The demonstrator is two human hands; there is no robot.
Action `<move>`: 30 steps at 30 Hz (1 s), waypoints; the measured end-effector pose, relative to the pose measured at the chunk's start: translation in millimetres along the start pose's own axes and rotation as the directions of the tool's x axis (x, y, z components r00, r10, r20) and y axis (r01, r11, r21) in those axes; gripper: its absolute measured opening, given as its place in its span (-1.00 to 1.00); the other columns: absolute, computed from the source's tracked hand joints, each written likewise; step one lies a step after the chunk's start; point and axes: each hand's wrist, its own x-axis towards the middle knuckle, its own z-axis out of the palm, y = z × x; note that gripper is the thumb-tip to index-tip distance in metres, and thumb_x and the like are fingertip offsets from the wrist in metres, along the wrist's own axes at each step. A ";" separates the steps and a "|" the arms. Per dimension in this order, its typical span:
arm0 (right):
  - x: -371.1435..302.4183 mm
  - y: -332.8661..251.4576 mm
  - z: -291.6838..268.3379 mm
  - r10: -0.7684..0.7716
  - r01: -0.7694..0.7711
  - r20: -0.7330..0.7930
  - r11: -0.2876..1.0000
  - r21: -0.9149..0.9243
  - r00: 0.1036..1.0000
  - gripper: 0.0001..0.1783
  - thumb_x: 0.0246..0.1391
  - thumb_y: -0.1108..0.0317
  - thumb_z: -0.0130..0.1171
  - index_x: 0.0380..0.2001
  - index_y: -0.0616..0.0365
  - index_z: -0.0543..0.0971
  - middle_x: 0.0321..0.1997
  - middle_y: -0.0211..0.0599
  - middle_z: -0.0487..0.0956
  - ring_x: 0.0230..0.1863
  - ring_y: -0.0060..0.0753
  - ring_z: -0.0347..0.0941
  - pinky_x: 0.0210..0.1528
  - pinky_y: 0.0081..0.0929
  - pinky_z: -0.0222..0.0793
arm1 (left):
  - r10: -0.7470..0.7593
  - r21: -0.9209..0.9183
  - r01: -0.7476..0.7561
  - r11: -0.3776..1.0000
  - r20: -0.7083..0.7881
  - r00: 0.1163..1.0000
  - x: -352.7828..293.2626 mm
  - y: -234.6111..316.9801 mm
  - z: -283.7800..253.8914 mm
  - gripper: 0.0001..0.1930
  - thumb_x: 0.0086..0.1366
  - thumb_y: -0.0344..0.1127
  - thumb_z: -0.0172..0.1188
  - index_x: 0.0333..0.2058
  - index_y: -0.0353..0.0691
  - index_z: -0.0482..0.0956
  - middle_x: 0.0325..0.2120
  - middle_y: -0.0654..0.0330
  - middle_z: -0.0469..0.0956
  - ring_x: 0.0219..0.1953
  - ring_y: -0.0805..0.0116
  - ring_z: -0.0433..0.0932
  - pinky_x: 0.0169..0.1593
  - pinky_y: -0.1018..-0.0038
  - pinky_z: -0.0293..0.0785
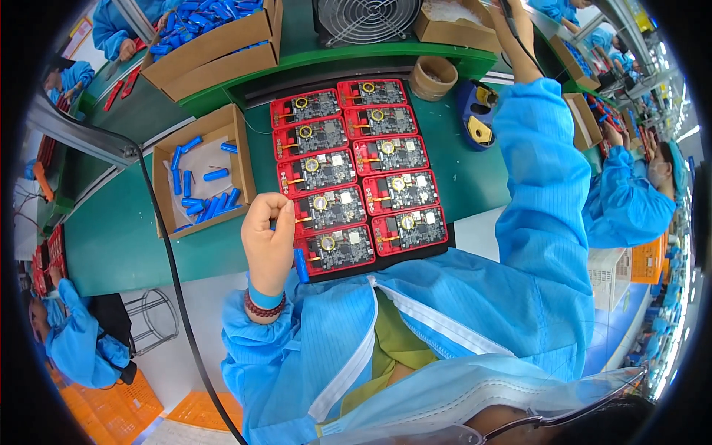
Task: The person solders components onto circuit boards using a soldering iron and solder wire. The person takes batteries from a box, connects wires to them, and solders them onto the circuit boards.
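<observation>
Several open red cases [324,124] with dark circuit boards and round yellow-rimmed parts lie in two columns on a black mat. Beside the near left case [341,248] my left hand [268,233] is closed, fingers curled in. A bit of blue shows by its thumb, but what it holds is hidden. Just below that hand, a blue cylindrical battery [301,265] stands against the case's left edge. My right arm stretches far forward. At the upper edge my right hand [517,18], partly cut off, grips a dark corded handle, which looks like a soldering iron [507,7].
A cardboard box [243,163] with loose blue batteries stands left; a fuller box [211,70] sits on the green shelf near a fan [368,18]. A tan round pot [433,78] and blue stand with yellow sponge [475,111] are at right. A black cable [167,245] hangs left. Co-workers sit on both sides.
</observation>
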 end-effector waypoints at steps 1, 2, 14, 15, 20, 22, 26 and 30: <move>6.9 18.7 -0.7 -0.073 0.073 0.047 0.997 0.005 0.996 -0.75 0.10 0.52 0.06 -0.11 0.18 0.42 -0.35 -0.35 0.44 -0.30 -0.56 0.35 -0.30 -0.57 0.32 | 0.006 0.018 -0.006 1.000 -0.021 1.000 -0.3 0.7 -2.2 -0.93 0.28 -0.46 0.05 -0.40 -0.31 0.41 -0.53 0.34 0.39 -0.47 0.65 0.30 -0.39 0.67 0.26; 12.1 37.1 -0.9 -0.142 0.141 0.096 0.990 0.014 0.985 -0.74 0.09 0.51 0.07 -0.11 0.18 0.42 -0.34 -0.34 0.45 -0.29 -0.55 0.36 -0.28 -0.56 0.33 | 0.010 0.037 -0.008 0.999 -0.040 0.999 0.0 0.6 -3.8 -0.94 0.25 -0.49 0.07 -0.42 -0.33 0.43 -0.56 0.32 0.40 -0.49 0.64 0.33 -0.39 0.66 0.30; -139.2 -70.5 0.2 0.018 -0.077 0.097 0.759 0.647 0.995 -0.67 0.27 0.25 -0.10 -0.22 0.35 0.50 -0.49 -0.33 0.41 -0.46 -0.58 0.24 -0.38 -0.64 0.15 | 0.001 0.263 -0.014 0.965 0.047 0.999 13.2 -41.3 -7.7 -0.95 0.15 -0.47 0.11 -0.43 -0.32 0.45 -0.50 -0.01 0.47 -0.44 0.05 0.49 -0.35 0.35 0.41; -163.8 -81.8 5.7 0.055 -0.107 0.105 0.801 0.589 0.993 -0.61 0.29 0.18 -0.14 -0.25 0.35 0.49 -0.49 -0.30 0.41 -0.51 -0.59 0.24 -0.41 -0.63 0.16 | 0.025 0.272 -0.041 0.961 0.062 0.998 15.0 -44.6 -4.7 -0.95 0.15 -0.47 0.10 -0.44 -0.31 0.44 -0.49 -0.02 0.48 -0.42 0.00 0.48 -0.35 0.31 0.41; -222.6 -107.3 36.6 -0.378 -0.109 0.495 0.699 0.707 0.782 -0.62 0.12 0.12 0.05 -0.39 0.31 0.50 -0.50 -0.16 0.46 -0.51 -0.37 0.33 -0.42 -0.44 0.23 | 0.065 0.340 -0.093 0.936 0.095 0.993 19.5 -44.7 2.3 -0.95 0.13 -0.49 0.12 -0.45 -0.33 0.44 -0.53 0.04 0.45 -0.46 0.13 0.44 -0.37 0.35 0.37; -226.8 -115.3 44.4 -0.392 -0.121 0.566 0.737 0.665 0.725 -0.71 0.07 0.21 0.09 -0.39 0.28 0.51 -0.50 -0.20 0.50 -0.49 -0.27 0.37 -0.39 -0.38 0.27 | 0.104 0.355 -0.134 0.925 0.104 0.989 19.6 -48.2 0.7 -0.95 0.14 -0.51 0.13 -0.45 -0.35 0.45 -0.57 0.10 0.42 -0.52 0.30 0.41 -0.41 0.46 0.35; -234.1 -121.9 56.1 -0.358 -0.139 0.612 0.777 0.614 0.705 -0.77 0.08 0.27 0.08 -0.39 0.25 0.52 -0.48 -0.25 0.53 -0.48 -0.28 0.39 -0.38 -0.38 0.28 | 0.142 0.389 -0.172 0.905 0.106 0.984 17.8 -54.4 -1.0 -0.95 0.09 -0.53 0.16 -0.49 -0.34 0.46 -0.60 0.12 0.36 -0.52 0.28 0.38 -0.42 0.43 0.32; -236.6 -125.2 61.9 -0.329 -0.145 0.645 0.810 0.568 0.690 -0.78 0.10 0.27 0.07 -0.40 0.22 0.51 -0.48 -0.23 0.54 -0.48 -0.28 0.40 -0.37 -0.38 0.29 | 0.170 0.397 -0.190 0.898 0.086 0.982 18.3 -58.6 0.7 -0.95 0.07 -0.54 0.17 -0.50 -0.33 0.46 -0.59 0.13 0.35 -0.53 0.26 0.37 -0.42 0.42 0.31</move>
